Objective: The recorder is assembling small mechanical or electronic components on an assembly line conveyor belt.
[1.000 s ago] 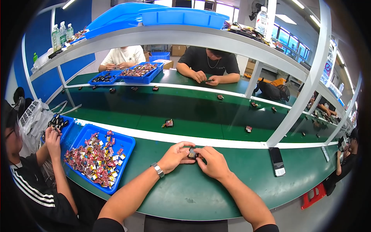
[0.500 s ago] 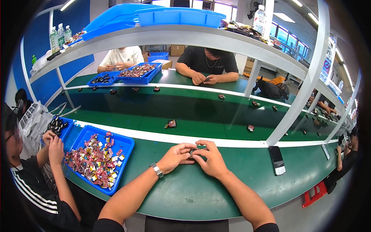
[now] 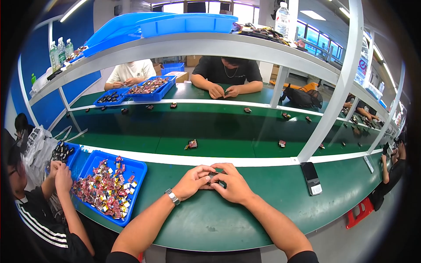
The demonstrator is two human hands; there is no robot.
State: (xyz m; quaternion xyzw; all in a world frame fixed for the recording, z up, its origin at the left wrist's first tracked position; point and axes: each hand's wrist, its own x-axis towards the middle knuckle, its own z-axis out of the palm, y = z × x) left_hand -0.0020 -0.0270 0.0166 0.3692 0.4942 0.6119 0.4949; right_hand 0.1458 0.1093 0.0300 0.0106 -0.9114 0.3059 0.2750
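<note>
My left hand (image 3: 193, 182) and my right hand (image 3: 232, 183) meet over the green table (image 3: 210, 219), fingers closed together around a small dark part (image 3: 213, 176) that is mostly hidden between them. A metal watch (image 3: 173, 197) sits on my left wrist. To my left stands a blue tray (image 3: 133, 175) filled with several small red, white and yellow parts.
A dark phone (image 3: 311, 177) lies on the table to the right. Small parts (image 3: 192, 143) ride the green belt beyond the white line. A person's hands (image 3: 59, 173) work at my left beside another tray; two people sit opposite. A grey shelf post (image 3: 326, 114) rises right.
My hands have stayed together on the small part, shifting slightly while the fingers rework it. The person on my left has lowered their hands a little.
</note>
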